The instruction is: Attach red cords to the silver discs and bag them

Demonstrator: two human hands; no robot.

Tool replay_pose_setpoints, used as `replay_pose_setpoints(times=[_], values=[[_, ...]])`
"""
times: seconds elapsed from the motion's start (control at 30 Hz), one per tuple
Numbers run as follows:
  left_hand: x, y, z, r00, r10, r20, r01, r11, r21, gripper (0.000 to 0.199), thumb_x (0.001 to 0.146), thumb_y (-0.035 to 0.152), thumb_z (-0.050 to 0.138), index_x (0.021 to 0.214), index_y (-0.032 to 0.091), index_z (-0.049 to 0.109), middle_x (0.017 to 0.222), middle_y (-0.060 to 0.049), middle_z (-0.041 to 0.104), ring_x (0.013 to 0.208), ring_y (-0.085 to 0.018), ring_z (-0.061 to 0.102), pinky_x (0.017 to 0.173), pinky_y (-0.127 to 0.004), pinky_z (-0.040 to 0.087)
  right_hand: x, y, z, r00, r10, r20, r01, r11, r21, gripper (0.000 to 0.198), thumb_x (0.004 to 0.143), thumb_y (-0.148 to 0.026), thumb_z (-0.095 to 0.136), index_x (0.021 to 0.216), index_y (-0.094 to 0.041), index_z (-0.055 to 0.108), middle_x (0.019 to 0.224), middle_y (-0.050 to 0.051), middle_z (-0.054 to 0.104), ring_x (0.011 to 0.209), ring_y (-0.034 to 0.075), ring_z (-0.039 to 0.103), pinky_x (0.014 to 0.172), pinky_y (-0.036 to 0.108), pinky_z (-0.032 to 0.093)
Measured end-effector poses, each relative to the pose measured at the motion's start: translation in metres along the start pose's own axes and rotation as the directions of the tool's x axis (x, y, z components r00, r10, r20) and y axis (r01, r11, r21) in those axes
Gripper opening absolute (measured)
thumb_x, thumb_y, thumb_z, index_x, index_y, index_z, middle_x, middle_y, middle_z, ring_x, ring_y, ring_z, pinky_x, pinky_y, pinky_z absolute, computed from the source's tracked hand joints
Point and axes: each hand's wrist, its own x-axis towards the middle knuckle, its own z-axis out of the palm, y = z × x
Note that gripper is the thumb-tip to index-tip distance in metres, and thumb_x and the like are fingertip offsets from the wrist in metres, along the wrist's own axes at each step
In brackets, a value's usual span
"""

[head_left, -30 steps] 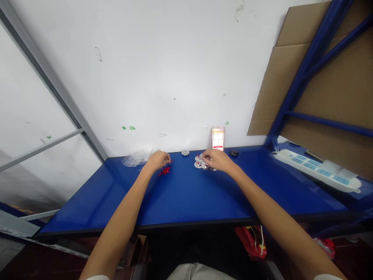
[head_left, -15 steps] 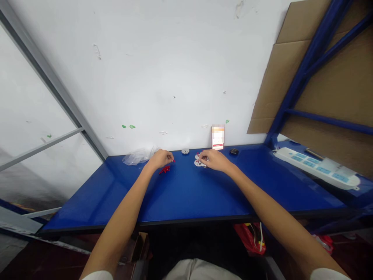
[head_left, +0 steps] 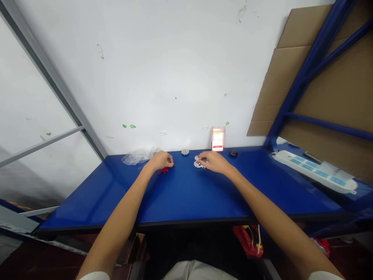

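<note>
My left hand (head_left: 161, 160) is closed in a pinch just above a small pile of red pieces (head_left: 164, 171). A tiny red piece (head_left: 174, 165) shows at its fingertips. To the right, my right hand (head_left: 212, 161) has its thumb and fingers pinched together over several pale round discs (head_left: 197, 164) with silvery middles and bits of red on them. Those fingers partly cover the discs, and what they hold is too small to make out. Another round silvery disc (head_left: 185, 152) lies apart, between the hands and farther back.
A clear plastic bag (head_left: 136, 156) lies at the back left of the blue table (head_left: 186, 198). A lit phone (head_left: 217, 140) leans on the wall, with a small black object (head_left: 233, 153) beside it. On the right is a white power strip (head_left: 314, 171).
My left hand has lowered slightly toward the red pile, with its fingertips pointing further down. My right hand stays over the discs. The view has shifted a little.
</note>
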Motion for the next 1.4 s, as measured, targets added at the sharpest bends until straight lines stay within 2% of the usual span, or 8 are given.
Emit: replay_pose_setpoints(times=[0.13, 0.47, 0.7, 0.87, 1.0, 1.1, 1.27, 1.4], values=[[0.001, -0.002, -0.001, 1.000, -0.022, -0.002, 0.022, 1.000, -0.009, 0.013, 0.083, 0.020, 0.072, 0.087, 0.020, 0.084, 0.081, -0.003, 0.081, 0.071, -0.017, 0.072, 0.066, -0.026, 0.047, 0.000, -0.001, 0.002, 1.000, -0.003, 0.004, 0.003, 1.000, -0.008, 0.019, 0.101, -0.029, 0.064, 0.091, -0.021, 0.077, 0.094, 0.006, 0.081, 0.082, 0.020, 0.071, 0.072, 0.027, 0.044], [0.003, -0.008, -0.006, 0.982, 0.059, -0.181, -0.050, 0.997, 0.053, 0.021, 0.088, 0.013, 0.069, 0.097, 0.022, 0.084, 0.100, -0.006, 0.082, 0.088, -0.022, 0.074, 0.083, -0.031, 0.054, 0.000, 0.000, 0.008, 1.000, -0.008, -0.003, 0.008, 0.999, -0.047, 0.023, 0.104, -0.033, 0.061, 0.091, -0.022, 0.077, 0.093, 0.005, 0.079, 0.081, 0.020, 0.071, 0.072, 0.027, 0.045], [0.004, -0.006, -0.006, 0.988, 0.014, -0.157, -0.015, 1.000, -0.002, 0.014, 0.089, 0.020, 0.074, 0.096, 0.022, 0.086, 0.090, -0.005, 0.082, 0.084, -0.022, 0.076, 0.079, -0.030, 0.054, -0.001, -0.005, 0.010, 0.999, -0.001, -0.040, 0.000, 1.000, -0.022, 0.022, 0.105, -0.031, 0.060, 0.098, -0.022, 0.078, 0.100, 0.005, 0.079, 0.088, 0.019, 0.071, 0.075, 0.027, 0.046], [0.004, -0.004, -0.008, 0.985, -0.019, -0.171, 0.010, 0.998, -0.057, 0.015, 0.095, 0.031, 0.074, 0.095, 0.022, 0.086, 0.065, -0.001, 0.075, 0.065, -0.019, 0.074, 0.072, -0.029, 0.051, 0.001, -0.020, 0.028, 0.976, -0.144, -0.160, 0.122, 0.982, -0.143, 0.023, 0.109, -0.025, 0.053, 0.109, -0.020, 0.075, 0.108, 0.009, 0.077, 0.103, 0.023, 0.069, 0.092, 0.033, 0.047], [0.003, 0.005, -0.008, 0.982, -0.035, -0.188, 0.018, 0.996, -0.089, 0.015, 0.094, 0.034, 0.077, 0.094, 0.022, 0.085, 0.066, -0.001, 0.076, 0.065, -0.019, 0.074, 0.070, -0.028, 0.051, 0.017, -0.019, 0.048, 0.962, -0.261, -0.085, 0.225, 0.928, -0.298, 0.031, 0.108, -0.016, 0.047, 0.131, -0.018, 0.069, 0.128, 0.015, 0.072, 0.116, 0.028, 0.063, 0.103, 0.041, 0.045], [0.002, 0.009, -0.008, 0.984, -0.031, -0.177, 0.015, 0.995, -0.094, 0.017, 0.095, 0.036, 0.077, 0.090, 0.022, 0.084, 0.066, -0.001, 0.076, 0.066, -0.020, 0.075, 0.070, -0.028, 0.050, 0.042, -0.009, 0.057, 0.967, -0.254, 0.006, 0.233, 0.877, -0.420, 0.039, 0.106, -0.009, 0.046, 0.140, -0.013, 0.065, 0.132, 0.019, 0.069, 0.122, 0.032, 0.058, 0.105, 0.043, 0.044], [0.003, 0.005, -0.007, 0.977, -0.018, -0.212, -0.009, 0.992, -0.125, 0.013, 0.095, 0.029, 0.073, 0.093, 0.020, 0.082, 0.073, -0.002, 0.078, 0.069, -0.019, 0.074, 0.072, -0.028, 0.052, 0.078, 0.008, 0.065, 0.991, -0.126, 0.049, 0.134, 0.864, -0.485, 0.032, 0.107, -0.017, 0.054, 0.132, -0.011, 0.073, 0.129, 0.022, 0.069, 0.120, 0.034, 0.059, 0.100, 0.043, 0.045], [0.005, 0.002, -0.005, 0.955, 0.003, -0.297, -0.041, 0.992, -0.120, 0.010, 0.092, 0.022, 0.071, 0.097, 0.020, 0.080, 0.091, -0.005, 0.081, 0.084, -0.021, 0.075, 0.080, -0.030, 0.055, 0.086, 0.012, 0.068, 0.991, -0.114, 0.072, 0.135, 0.869, -0.476, 0.023, 0.105, -0.017, 0.060, 0.118, -0.016, 0.079, 0.120, 0.018, 0.072, 0.115, 0.033, 0.061, 0.096, 0.042, 0.045]])
